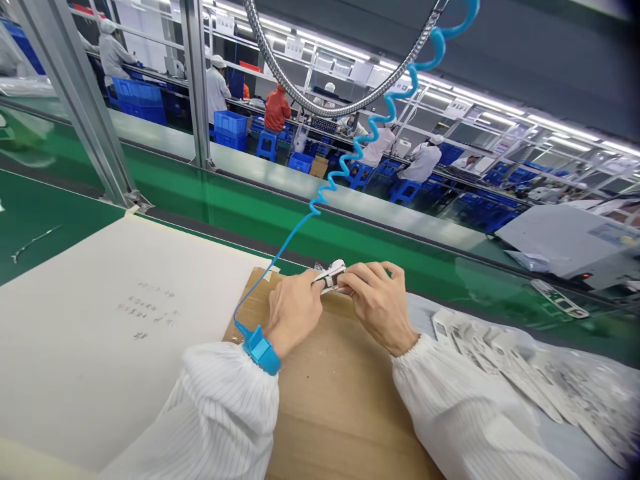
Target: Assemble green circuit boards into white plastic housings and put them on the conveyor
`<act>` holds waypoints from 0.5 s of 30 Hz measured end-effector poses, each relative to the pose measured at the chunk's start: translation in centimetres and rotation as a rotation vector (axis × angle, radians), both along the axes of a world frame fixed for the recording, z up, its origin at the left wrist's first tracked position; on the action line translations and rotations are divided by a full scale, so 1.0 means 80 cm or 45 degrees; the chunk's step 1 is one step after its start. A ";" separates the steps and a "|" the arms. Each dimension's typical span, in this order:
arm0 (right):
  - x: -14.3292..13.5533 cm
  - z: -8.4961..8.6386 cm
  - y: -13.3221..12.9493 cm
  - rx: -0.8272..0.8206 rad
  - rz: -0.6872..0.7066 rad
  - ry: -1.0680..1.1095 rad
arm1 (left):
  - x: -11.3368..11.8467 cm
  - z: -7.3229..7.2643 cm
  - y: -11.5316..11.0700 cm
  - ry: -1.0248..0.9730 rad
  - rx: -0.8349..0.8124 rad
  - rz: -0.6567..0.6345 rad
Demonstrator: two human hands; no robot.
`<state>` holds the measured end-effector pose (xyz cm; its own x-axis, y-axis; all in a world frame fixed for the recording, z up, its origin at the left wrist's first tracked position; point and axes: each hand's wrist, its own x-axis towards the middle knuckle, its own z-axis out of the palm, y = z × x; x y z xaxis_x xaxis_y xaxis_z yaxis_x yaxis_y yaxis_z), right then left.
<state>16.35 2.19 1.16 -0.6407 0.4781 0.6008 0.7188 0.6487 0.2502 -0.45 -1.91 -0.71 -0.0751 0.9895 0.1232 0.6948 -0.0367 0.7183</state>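
A small white plastic housing with a dark opening is held up over the far end of a brown cardboard sheet. My left hand grips its left end, fingers closed and partly hidden behind the back of the hand. The fingertips of my right hand pinch the housing's right side. A blue wrist strap is around my left wrist, and its coiled blue cord runs up from it. To the right, several white plastic parts lie in a row.
White paper with handwriting covers the bench at left. Beyond the bench runs a green conveyor belt, with a white part on it. A metal hose hangs overhead. Clear plastic bags lie at right. Co-workers sit at far benches.
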 end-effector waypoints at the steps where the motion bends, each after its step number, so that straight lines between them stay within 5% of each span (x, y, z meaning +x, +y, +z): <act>1: -0.001 0.000 -0.001 -0.002 -0.002 0.029 | 0.000 0.000 0.000 0.003 -0.006 0.005; 15: 0.002 0.001 0.001 -0.012 0.015 -0.067 | 0.001 -0.003 0.000 -0.001 0.017 -0.049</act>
<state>16.48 2.25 1.21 -0.6766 0.4759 0.5619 0.6972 0.6594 0.2812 -0.33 -1.92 -0.92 -0.0374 0.9899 0.1365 0.6921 -0.0729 0.7181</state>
